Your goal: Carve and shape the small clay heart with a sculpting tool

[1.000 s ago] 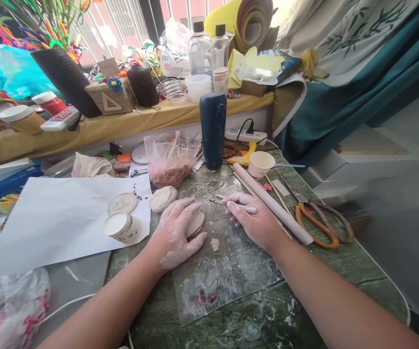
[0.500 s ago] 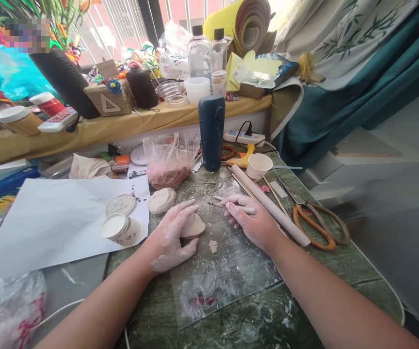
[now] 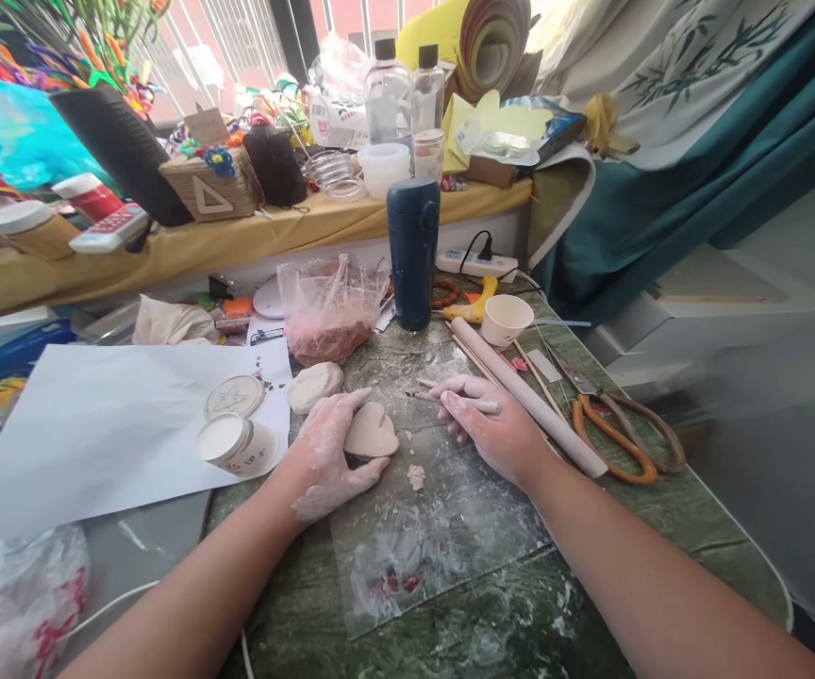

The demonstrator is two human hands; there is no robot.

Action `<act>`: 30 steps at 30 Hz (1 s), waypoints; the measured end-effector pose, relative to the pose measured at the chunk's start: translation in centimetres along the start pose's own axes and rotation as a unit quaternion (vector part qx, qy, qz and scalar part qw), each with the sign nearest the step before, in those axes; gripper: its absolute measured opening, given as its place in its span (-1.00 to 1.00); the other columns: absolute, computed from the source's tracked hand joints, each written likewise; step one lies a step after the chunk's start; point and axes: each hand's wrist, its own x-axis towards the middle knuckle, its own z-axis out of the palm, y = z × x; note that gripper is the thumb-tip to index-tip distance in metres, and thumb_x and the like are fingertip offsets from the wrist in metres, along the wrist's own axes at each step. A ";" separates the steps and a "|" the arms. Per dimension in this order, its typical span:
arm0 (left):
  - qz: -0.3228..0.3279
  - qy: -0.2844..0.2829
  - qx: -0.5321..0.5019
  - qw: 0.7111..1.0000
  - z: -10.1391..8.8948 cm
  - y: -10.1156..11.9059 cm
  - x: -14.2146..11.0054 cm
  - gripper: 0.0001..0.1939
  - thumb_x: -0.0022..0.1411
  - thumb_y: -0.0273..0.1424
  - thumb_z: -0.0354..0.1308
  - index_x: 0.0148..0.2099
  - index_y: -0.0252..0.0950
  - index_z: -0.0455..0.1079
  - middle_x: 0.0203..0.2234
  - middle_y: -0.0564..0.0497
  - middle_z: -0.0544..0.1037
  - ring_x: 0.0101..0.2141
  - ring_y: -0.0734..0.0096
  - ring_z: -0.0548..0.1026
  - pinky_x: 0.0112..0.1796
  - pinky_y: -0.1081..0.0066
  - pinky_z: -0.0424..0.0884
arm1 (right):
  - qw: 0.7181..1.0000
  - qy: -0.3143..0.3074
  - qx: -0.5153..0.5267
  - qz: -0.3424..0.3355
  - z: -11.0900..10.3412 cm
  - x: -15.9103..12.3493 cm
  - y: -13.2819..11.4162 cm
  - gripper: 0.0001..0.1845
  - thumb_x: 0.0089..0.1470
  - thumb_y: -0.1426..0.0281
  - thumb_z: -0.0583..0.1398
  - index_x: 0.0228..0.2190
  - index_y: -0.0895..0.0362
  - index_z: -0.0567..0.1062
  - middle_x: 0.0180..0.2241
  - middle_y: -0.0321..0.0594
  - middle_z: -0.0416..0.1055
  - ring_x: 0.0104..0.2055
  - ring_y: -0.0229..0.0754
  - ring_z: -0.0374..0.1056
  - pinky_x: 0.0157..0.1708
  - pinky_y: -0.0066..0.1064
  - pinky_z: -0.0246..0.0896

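One clay piece (image 3: 372,432), left grip (image 3: 329,460) around it, cup lettering (image 3: 252,457) unreadable

Pale slab (image 3: 374,432) partly hidden behind left hand (image 3: 324,457), plastic bag (image 3: 22,594) cut off at left, red marks (image 3: 397,583) blurred

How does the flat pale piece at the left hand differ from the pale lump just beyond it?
The flat pale piece sits between the left hand's thumb and fingers; the pale lump lies outside that grip. The flat pale piece looks thinner and smoother, the pale lump thicker and rounder. Both are light in colour.
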 end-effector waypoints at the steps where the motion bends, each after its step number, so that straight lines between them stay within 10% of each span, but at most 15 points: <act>1: 0.007 0.000 -0.005 1.000 0.0 0.1 0.0 -0.23 0.17 -0.28 0.31 0.35 -0.22 0.10 0.16 -0.21 0.40 0.15 -0.06 0.38 0.16 -0.06 0.36 | 1.000 -0.001 0.006 0.001 0.0 0.0 0.0 -0.66 0.23 0.08 0.24 -0.17 0.07 0.58 -0.41 -0.27 0.46 -0.45 -0.24 0.32 -0.45 -0.40 0.21; 30: 0.098 -0.057 -0.058 0.992 -1.0 0.0 0.1 -0.14 0.20 -0.17 0.35 0.44 -0.15 0.09 0.27 -0.19 0.38 0.25 -0.06 0.35 0.24 -0.05 0.29 | 0.995 0.003 0.096 -0.008 0.4 -0.7 -0.9 -0.65 0.10 0.06 0.35 -0.32 0.10 0.56 -0.56 -0.30 0.45 -0.58 -0.28 0.29 -0.60 -0.45 0.19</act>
